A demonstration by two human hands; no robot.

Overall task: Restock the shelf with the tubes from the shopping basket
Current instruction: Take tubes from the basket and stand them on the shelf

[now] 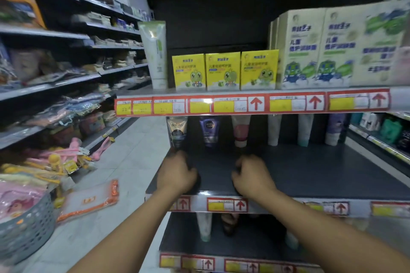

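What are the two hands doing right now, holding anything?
Left hand: fingers curled over the shelf, no tube seen; cannot tell.
Right hand: the same; cannot tell.
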